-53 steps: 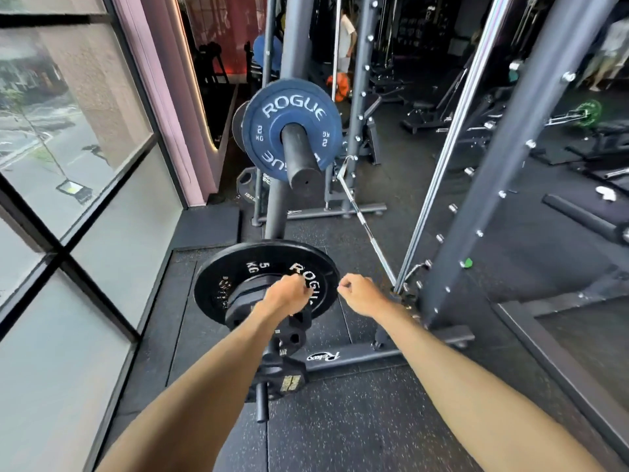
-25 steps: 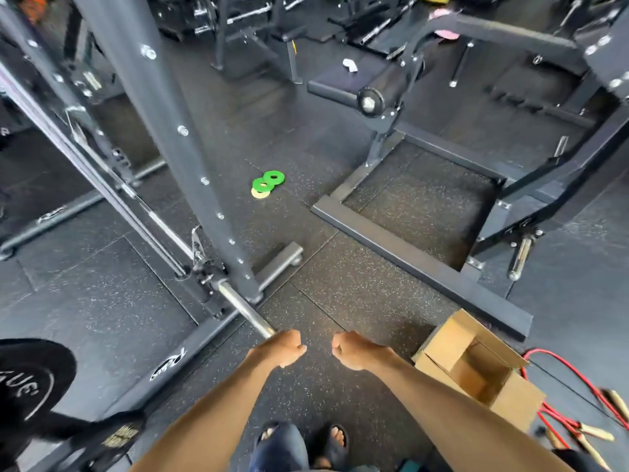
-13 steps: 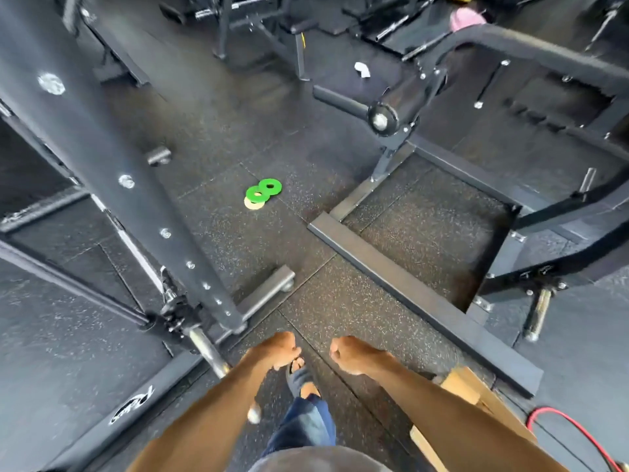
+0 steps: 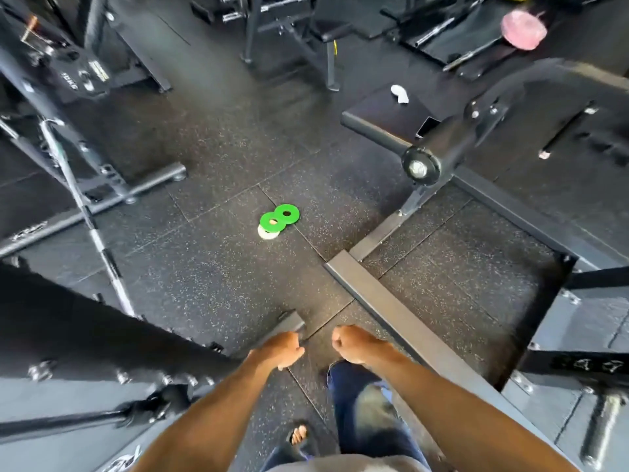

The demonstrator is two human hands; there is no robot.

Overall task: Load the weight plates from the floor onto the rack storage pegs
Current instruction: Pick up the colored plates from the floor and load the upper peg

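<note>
Two small green weight plates point(image 4: 279, 218) lie overlapping on the black rubber floor, with a small white plate point(image 4: 267, 233) half under them. They are ahead of me, well beyond my reach. My left hand point(image 4: 281, 349) and my right hand point(image 4: 354, 344) are held out low in front of me, fingers curled, holding nothing. The rack's dark upright point(image 4: 102, 338) crosses the lower left, close to my left arm.
A barbell point(image 4: 89, 223) slants across the left by the rack's base rail point(image 4: 136, 189). A bench machine with a grey floor beam point(image 4: 384, 304) and a round roller end point(image 4: 419, 167) stands on the right. My feet point(image 4: 299, 436) show below.
I have turned away from the rack peg with the black plate and moved forward. The green plates are now nearer and more central. Both hands stay curled and hold nothing.
</note>
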